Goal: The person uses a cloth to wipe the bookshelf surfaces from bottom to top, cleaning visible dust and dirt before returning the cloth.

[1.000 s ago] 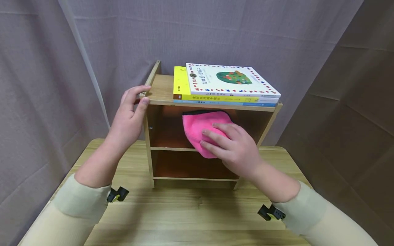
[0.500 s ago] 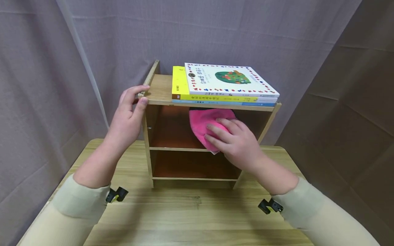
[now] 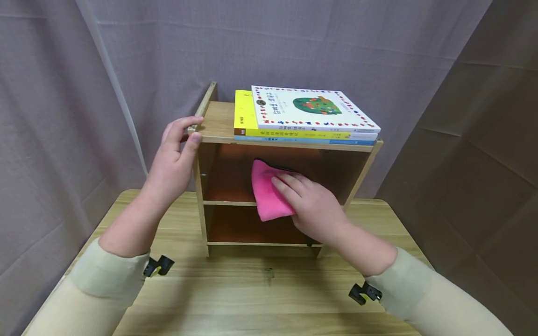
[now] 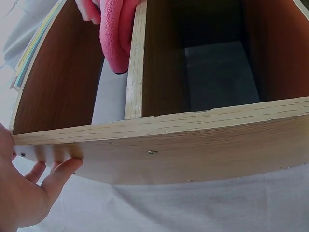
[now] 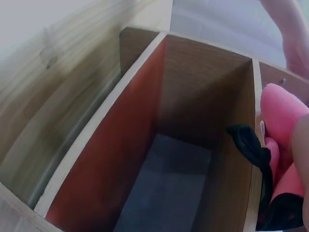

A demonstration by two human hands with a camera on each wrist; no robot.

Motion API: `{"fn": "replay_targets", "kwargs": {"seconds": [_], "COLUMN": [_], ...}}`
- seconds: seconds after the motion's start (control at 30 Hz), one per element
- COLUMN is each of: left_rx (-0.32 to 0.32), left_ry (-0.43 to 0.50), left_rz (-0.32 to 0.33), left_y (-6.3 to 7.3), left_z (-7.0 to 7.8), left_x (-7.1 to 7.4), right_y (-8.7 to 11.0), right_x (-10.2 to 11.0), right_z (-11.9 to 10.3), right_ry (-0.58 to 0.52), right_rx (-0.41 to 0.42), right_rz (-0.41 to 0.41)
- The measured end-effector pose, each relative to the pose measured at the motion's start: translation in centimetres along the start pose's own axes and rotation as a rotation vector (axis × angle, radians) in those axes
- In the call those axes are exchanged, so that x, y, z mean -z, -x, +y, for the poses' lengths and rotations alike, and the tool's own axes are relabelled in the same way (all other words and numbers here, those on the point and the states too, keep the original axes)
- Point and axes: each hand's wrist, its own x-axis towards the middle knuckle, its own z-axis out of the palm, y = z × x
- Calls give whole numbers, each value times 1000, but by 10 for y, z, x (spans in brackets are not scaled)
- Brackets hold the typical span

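A small wooden bookshelf [image 3: 220,120] stands upright on the table. My left hand [image 3: 171,156] grips its upper left corner, fingers over the side panel and thumb at the front edge; the left wrist view has fingertips against the outer face of that panel. In the upper compartment my right hand [image 3: 317,210] holds a pink plush cloth [image 3: 267,196] with black edging, bunched under the fingers. One part of the cloth hangs over the front edge of the middle board [image 3: 229,203]. From the right wrist, folds of the cloth [image 5: 282,113] overlap that board's edge.
On the shelf top lie stacked books, a white picture book [image 3: 315,109] uppermost, a yellow book [image 3: 244,112] and a blue one beneath. Below is a lower compartment [image 3: 239,226]. Grey curtains [image 3: 294,42] hang behind and beside the wooden table [image 3: 235,294].
My right hand has drawn the cloth left and lower, from under the top board toward the front edge of the middle board. My left hand keeps its place on the corner.
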Motion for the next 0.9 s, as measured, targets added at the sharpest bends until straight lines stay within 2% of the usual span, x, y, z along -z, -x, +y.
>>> {"fn": "replay_targets", "kwargs": {"seconds": [0.23,0.37,0.63,0.9], "left_rx": [0,6,4,5], "left_ry": [-7,-13,-13,-15], "left_rz": [-1,-3,-1,-3], "left_y": [0,0,0,0], "left_z": [0,0,0,0], "left_x": [1,1,1,0], "right_y": [2,2,-2,-6], "right_x": [2,6,14,19], "right_z": [-3,-2,2,9], "right_ry": [-20,-26,-70,-120], "right_rx": [-128,-171,-168,-167], "right_rz": [-137,-199,-293,-280]}}
